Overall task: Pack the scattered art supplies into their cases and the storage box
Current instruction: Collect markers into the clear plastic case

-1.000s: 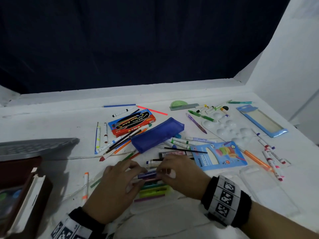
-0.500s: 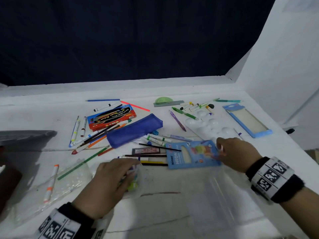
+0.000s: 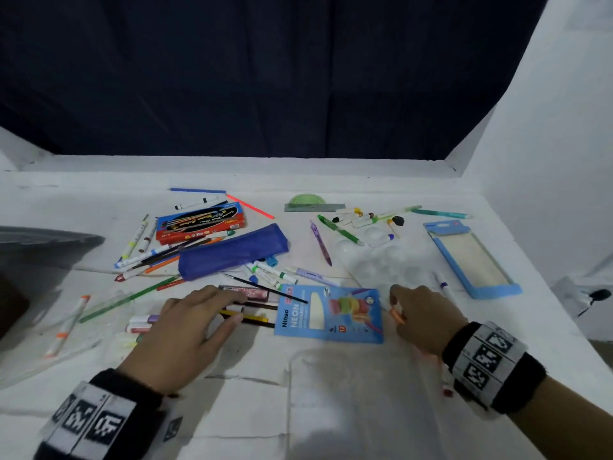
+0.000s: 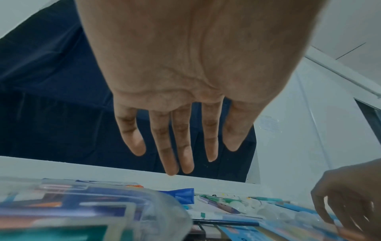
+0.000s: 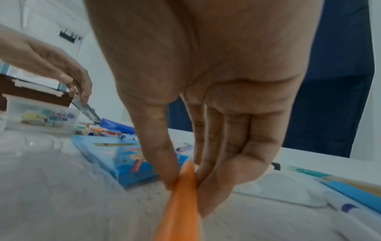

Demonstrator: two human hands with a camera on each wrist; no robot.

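Observation:
My right hand (image 3: pixel 396 308) pinches an orange marker (image 3: pixel 397 316) between thumb and fingers, just right of the blue Ninso neon pack (image 3: pixel 331 313); the right wrist view shows the pinch (image 5: pixel 185 177) on the marker (image 5: pixel 179 203) close up. My left hand (image 3: pixel 232 308) is flat with straight fingers over dark pencils (image 3: pixel 255 319) and a small lead box (image 3: pixel 255 292); it holds nothing in the left wrist view (image 4: pixel 181 154). A clear case of markers (image 3: pixel 139 327) lies by its wrist. The blue pouch (image 3: pixel 232 250) and red pencil box (image 3: pixel 199 222) lie further back.
Loose pens and markers are scattered around a clear palette (image 3: pixel 374 257) and a blue-framed pack (image 3: pixel 471 257). An empty clear case (image 3: pixel 358 393) lies in front of me. A grey lid (image 3: pixel 39 240) sits at the left. A tub of coloured blocks (image 5: pixel 41 117) stands beyond.
My left hand let go of the clear marker case and moved forward over the pencils. My right hand went past the blue pack and picked up the orange marker.

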